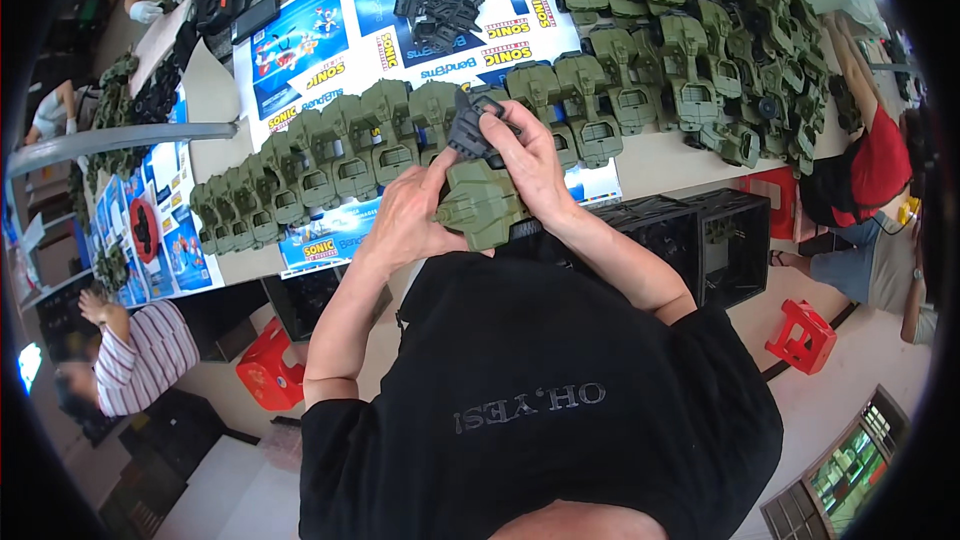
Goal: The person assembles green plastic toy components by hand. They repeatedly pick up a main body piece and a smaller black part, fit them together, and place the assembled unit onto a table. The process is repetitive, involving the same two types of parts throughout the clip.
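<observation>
My left hand [405,212] is closed around the side of a green toy vehicle body [482,205], which is tilted close to my chest. My right hand [535,162] pinches a dark grey plastic part [470,127] between thumb and fingers, at the far end of that body. The tip of my left index finger reaches up to the grey part's lower edge. Whether the part is seated in the body or only resting against it I cannot tell. Just beyond my hands stands a row of like green vehicle bodies [345,145] along the table.
Loose black plastic parts [438,10] lie heaped on the printed blue and white sheets [370,0]. Many more green bodies [690,40] crowd the table's right. Black crates [735,250] sit below the edge, with red stools [272,365] nearby. Other people work at both sides.
</observation>
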Motion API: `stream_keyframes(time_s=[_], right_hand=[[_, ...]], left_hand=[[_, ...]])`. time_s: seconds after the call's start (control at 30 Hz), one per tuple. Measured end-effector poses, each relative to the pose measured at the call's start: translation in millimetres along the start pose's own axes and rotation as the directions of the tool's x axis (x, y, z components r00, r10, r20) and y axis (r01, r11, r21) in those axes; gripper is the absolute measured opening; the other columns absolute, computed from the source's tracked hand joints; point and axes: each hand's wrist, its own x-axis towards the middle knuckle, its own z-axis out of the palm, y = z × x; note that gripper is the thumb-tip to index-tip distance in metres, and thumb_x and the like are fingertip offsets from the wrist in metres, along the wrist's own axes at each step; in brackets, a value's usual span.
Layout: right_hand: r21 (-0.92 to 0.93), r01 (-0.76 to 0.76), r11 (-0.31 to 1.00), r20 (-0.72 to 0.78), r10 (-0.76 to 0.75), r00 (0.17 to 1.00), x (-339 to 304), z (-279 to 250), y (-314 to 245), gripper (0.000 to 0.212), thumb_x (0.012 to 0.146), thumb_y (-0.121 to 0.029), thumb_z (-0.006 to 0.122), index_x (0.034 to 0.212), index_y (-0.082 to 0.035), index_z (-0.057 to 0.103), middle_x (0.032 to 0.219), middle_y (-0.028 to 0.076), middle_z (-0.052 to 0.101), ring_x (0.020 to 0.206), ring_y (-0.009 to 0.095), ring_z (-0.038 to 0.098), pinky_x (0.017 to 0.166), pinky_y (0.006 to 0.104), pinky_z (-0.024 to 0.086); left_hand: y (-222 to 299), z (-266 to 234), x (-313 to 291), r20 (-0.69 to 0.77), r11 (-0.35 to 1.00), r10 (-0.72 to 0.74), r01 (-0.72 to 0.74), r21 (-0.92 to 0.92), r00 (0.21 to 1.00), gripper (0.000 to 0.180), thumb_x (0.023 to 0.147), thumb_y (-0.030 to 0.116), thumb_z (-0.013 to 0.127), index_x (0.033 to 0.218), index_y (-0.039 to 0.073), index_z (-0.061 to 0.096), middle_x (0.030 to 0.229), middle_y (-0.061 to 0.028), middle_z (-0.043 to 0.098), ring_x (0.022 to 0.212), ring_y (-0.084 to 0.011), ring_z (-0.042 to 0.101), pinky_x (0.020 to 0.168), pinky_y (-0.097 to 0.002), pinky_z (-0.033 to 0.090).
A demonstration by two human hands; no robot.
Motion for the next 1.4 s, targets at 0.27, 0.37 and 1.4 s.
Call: stream_keyframes(time_s=[0.27, 0.37, 1.4], right_hand=[[-0.170, 0.049, 0.984, -0.067, -0.061, 0.996, 11.9, -22.9, -33.6, 0.027, 0.089, -0.010, 0.061, 0.113, 0.003, 0.060, 0.085, 0.000, 0.067, 0.068, 0.004, 0.056, 0.058, 0.0199, 0.045], [-0.421, 0.208, 0.883, -0.003, -0.230, 0.973, 13.9, -35.5, -27.4, 0.027, 0.086, -0.012, 0.064, 0.110, 0.000, 0.064, 0.083, 0.004, 0.069, 0.064, 0.005, 0.057, 0.053, 0.0233, 0.047], [-0.243, -0.239, 0.940, 0.050, 0.258, 0.965, 3.4, -39.4, -1.4, 0.078, 0.092, -0.066, 0.017, 0.091, -0.002, 0.062, 0.082, 0.005, 0.064, 0.076, 0.011, 0.057, 0.073, 0.0237, 0.044]], left_hand=[[-0.4, -31.3, -12.0, 0.260, 0.853, -0.309, 0.387, -0.351, 0.915, 0.109, 0.050, 0.032, 0.091, 0.136, 0.003, 0.030, 0.120, -0.0125, 0.058, 0.114, -0.0244, 0.054, 0.100, -0.0355, 0.040], [-2.1, -34.6, -14.4, 0.297, 0.905, -0.243, 0.325, -0.273, 0.924, 0.103, 0.056, 0.041, 0.086, 0.136, 0.003, 0.032, 0.119, -0.0149, 0.058, 0.112, -0.0301, 0.056, 0.095, -0.0370, 0.042], [15.0, -5.6, -6.4, 0.361, 0.816, -0.315, 0.445, -0.370, 0.878, 0.093, 0.053, 0.059, 0.081, 0.119, 0.003, 0.045, 0.098, -0.0170, 0.066, 0.097, -0.0344, 0.062, 0.084, -0.0404, 0.046]])
